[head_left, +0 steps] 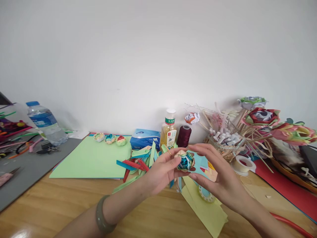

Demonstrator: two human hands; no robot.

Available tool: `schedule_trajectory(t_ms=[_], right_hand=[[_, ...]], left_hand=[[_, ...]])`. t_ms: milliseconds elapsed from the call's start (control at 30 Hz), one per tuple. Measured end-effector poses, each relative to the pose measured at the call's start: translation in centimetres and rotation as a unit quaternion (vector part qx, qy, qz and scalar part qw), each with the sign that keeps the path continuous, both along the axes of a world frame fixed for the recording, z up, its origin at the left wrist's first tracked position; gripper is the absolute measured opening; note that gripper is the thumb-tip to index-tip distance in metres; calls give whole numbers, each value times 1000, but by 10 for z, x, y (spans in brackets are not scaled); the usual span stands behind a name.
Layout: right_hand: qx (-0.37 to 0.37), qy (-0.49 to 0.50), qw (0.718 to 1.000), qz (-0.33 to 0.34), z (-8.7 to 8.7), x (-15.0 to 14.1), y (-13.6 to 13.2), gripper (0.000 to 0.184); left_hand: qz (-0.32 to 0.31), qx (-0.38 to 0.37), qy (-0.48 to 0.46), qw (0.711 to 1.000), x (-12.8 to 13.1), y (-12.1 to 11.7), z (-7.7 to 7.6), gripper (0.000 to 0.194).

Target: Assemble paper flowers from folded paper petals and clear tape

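A green bangle point(100, 211) circles the left forearm, nearest the camera. The left hand point(159, 172) pinches a small paper flower point(186, 161) between thumb and fingers; the right hand point(218, 170) curves around its other side, open, though whether its fingertips touch the paper I cannot tell.

Taking that flower as the clock's centre, three small paper flowers point(109, 138) sit between nine and ten o'clock on a light green sheet point(91, 162) — rounded and, I judge, complete. The held one already has a rounded, layered shape, so its folding looks well advanced; whether any end is still loose is too small to tell.

Plenty of material remains unused: folded strips point(133, 164) lie heaped at nine o'clock, and yellow paper point(205, 211) at five. Larger paper flowers point(262, 115) stand at two o'clock — already shaped — and a dark thread spool point(184, 136) stands at twelve.
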State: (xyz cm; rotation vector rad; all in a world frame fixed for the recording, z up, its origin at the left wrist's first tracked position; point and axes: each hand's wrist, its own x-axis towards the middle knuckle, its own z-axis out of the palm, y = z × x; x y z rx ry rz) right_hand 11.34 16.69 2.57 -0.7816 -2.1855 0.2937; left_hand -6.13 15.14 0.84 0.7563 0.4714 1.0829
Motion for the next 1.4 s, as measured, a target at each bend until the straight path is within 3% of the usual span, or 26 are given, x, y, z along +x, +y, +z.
schedule_trajectory(t_ms=[167,467,700,1400], right_hand=[[112,18,994,-9,3,-4,-4,28],[171,41,984,-13,3,-4,-5,18],[270,-1,962,-28,-1,-5,-8,19],[250,-24,965,-71,-3,-10,-11,10]], left_hand=[[17,-6,-15,1000,2,-2,4,36],[14,8,-28,999,3,-6,3,35],[16,-13,-57,998,5,-8,8,32],[75,-15,22,997,7,-11,7,33]])
